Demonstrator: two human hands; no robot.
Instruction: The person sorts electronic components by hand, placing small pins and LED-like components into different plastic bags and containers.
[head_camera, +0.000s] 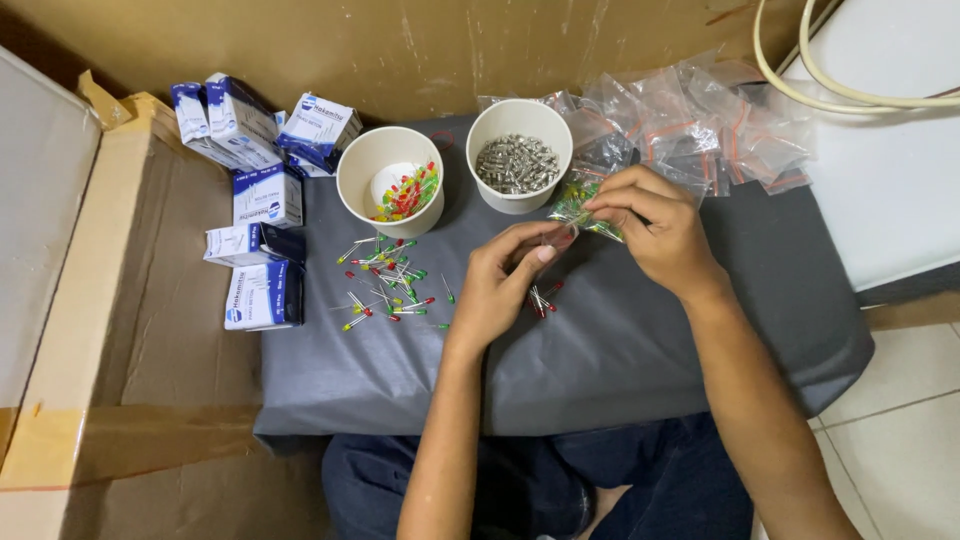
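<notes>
We hold the small clear bag (585, 212) of coloured LEDs between both hands, our right hand (655, 228) pinching its upper edge and our left hand (505, 280) pinching its lower corner, its long axis slanting away toward the paper cup of metal parts (519, 155), loose LEDs (385, 280) lying to our left.

The mat (640, 340) is plain dark grey. The cups (352, 178) are white; one holds red, yellow and green LEDs (405, 195), the other silver-grey parts (516, 163). Loose LEDs (385, 275) on the mat show the same red, yellow, green. The boxes (262, 210) are white and dark blue. The bags (700, 125) are clear with red strips. The cardboard (150, 330) is brown, the trousers (640, 490) dark blue.
</notes>
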